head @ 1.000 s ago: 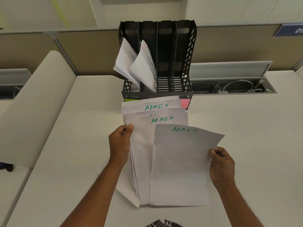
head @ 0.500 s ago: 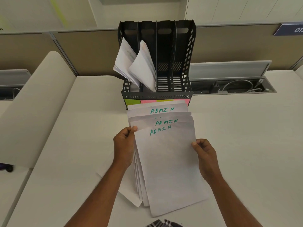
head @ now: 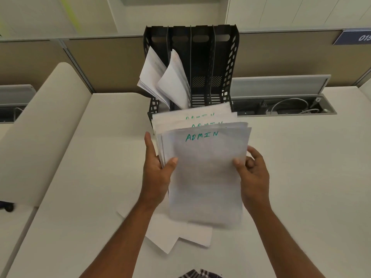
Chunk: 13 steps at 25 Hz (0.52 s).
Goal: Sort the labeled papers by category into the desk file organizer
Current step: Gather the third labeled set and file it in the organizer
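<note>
A stack of white papers [head: 206,173] marked "ADMIN" in green is held upright above the desk, just in front of the black desk file organizer [head: 222,63]. My left hand [head: 157,169] grips the stack's left edge and my right hand [head: 252,169] grips its right edge. The organizer has several upright slots. Its two left slots hold leaning white sheets [head: 166,79]; the two right slots look empty. The stack hides the organizer's front labels.
More loose white sheets [head: 180,235] lie on the white desk [head: 301,177] under my hands. An open cable trough [head: 285,107] with wires runs right of the organizer. A curved beige panel [head: 40,127] stands at the left, a partition wall behind.
The right hand slid its loose ADMIN sheet left onto the fanned pile. Both hands squared the pile into one stack and raised it toward the organizer, covering the coloured labels.
</note>
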Each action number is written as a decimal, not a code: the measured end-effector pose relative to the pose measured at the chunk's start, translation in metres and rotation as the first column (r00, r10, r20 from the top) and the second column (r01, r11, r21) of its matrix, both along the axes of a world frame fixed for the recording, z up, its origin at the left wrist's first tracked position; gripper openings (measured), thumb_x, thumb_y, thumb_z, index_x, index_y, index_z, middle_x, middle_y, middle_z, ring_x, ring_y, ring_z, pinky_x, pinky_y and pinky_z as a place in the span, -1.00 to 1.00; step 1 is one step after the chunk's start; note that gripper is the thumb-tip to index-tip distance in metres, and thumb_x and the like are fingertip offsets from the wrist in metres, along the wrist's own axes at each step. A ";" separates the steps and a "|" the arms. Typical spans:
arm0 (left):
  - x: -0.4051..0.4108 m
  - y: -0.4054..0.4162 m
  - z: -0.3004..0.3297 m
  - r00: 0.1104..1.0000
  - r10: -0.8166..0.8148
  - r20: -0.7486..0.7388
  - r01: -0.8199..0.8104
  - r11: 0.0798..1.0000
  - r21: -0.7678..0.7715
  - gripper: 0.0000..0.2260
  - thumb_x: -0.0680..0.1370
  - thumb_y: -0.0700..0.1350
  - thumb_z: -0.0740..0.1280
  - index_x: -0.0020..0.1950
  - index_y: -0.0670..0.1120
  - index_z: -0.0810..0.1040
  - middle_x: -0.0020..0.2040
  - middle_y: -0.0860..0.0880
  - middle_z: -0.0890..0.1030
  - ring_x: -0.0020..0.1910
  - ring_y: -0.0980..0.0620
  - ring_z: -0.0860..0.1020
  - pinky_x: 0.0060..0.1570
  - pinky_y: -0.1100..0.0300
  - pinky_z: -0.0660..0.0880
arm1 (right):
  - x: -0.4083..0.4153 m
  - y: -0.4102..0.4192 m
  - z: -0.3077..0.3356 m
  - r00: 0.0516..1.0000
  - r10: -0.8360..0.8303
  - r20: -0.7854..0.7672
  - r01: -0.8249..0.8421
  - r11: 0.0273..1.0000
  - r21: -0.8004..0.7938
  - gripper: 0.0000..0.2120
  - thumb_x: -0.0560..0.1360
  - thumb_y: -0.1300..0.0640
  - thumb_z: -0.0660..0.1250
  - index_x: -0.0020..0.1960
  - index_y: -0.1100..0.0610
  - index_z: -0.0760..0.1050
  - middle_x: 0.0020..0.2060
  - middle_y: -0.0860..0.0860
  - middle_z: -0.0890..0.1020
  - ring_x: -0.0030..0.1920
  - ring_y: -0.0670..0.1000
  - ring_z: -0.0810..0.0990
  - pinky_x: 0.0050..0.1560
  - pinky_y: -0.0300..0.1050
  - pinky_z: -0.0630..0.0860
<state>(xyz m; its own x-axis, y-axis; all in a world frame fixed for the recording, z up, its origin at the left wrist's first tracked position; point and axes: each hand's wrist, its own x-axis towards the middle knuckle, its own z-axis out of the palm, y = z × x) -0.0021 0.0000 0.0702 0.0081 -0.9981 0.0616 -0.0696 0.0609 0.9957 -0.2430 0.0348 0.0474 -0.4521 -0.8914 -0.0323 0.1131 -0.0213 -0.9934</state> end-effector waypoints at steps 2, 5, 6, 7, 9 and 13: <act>0.003 -0.008 0.019 0.999 -0.002 -0.045 0.000 0.999 -0.044 -0.18 0.50 -0.29 0.37 0.63 0.08 0.03 0.42 0.23 0.49 0.35 0.17 0.51 0.29 0.18 0.49 | 0.001 -0.007 0.019 0.993 0.122 0.007 -0.121 0.991 -0.064 -0.75 0.52 0.20 0.43 0.18 0.03 0.60 -0.06 -0.04 0.73 -0.08 -0.07 0.69 -0.11 -0.26 0.59; 0.008 -0.012 0.041 0.986 -0.084 -0.141 0.059 0.983 -0.175 -0.48 0.49 -0.23 0.41 0.43 0.06 0.48 0.29 -0.02 0.62 0.29 -0.11 0.56 0.30 -0.15 0.48 | 0.001 -0.015 0.043 0.992 0.119 0.040 -0.110 0.978 -0.180 -0.82 0.47 0.20 0.46 0.04 0.00 0.68 -0.06 -0.03 0.75 -0.08 -0.05 0.69 -0.09 -0.23 0.59; 0.008 -0.011 0.047 0.984 -0.093 -0.153 0.061 0.976 -0.208 -0.62 0.50 -0.19 0.42 0.29 0.08 0.59 0.20 0.02 0.67 0.23 -0.10 0.59 0.29 -0.17 0.48 | 0.001 -0.017 0.048 0.992 0.120 0.028 -0.110 0.968 -0.224 -0.81 0.48 0.22 0.45 0.03 -0.02 0.68 -0.05 -0.04 0.75 -0.06 -0.05 0.69 -0.07 -0.23 0.59; 0.008 -0.009 0.051 0.985 -0.089 -0.147 0.054 0.972 -0.228 -0.71 0.52 -0.15 0.41 0.20 0.10 0.64 0.14 0.08 0.69 0.19 -0.05 0.61 0.28 -0.14 0.48 | 0.001 -0.017 0.052 0.993 0.119 -0.020 -0.121 0.959 -0.255 -0.79 0.50 0.23 0.45 0.05 -0.04 0.68 -0.03 -0.06 0.74 -0.03 -0.05 0.69 -0.04 -0.23 0.59; 0.004 -0.002 0.059 0.995 -0.069 -0.071 0.043 0.948 -0.316 -0.70 0.57 -0.14 0.36 0.23 0.20 0.62 0.17 0.21 0.67 0.22 0.10 0.59 0.29 0.06 0.48 | 0.003 -0.018 0.057 0.982 0.101 -0.160 -0.141 0.955 -0.263 -0.78 0.52 0.22 0.44 0.08 -0.06 0.66 -0.02 -0.11 0.74 0.00 -0.06 0.69 -0.01 -0.23 0.58; -0.005 0.007 0.063 1.000 -0.019 0.010 0.021 0.922 -0.387 -0.58 0.62 -0.16 0.29 0.33 0.33 0.50 0.26 0.32 0.59 0.30 0.22 0.53 0.27 0.31 0.45 | 0.012 -0.015 0.050 0.966 0.113 -0.231 -0.171 0.953 -0.249 -0.77 0.55 0.17 0.43 0.13 -0.11 0.62 0.00 -0.11 0.71 0.02 -0.01 0.68 0.01 -0.17 0.62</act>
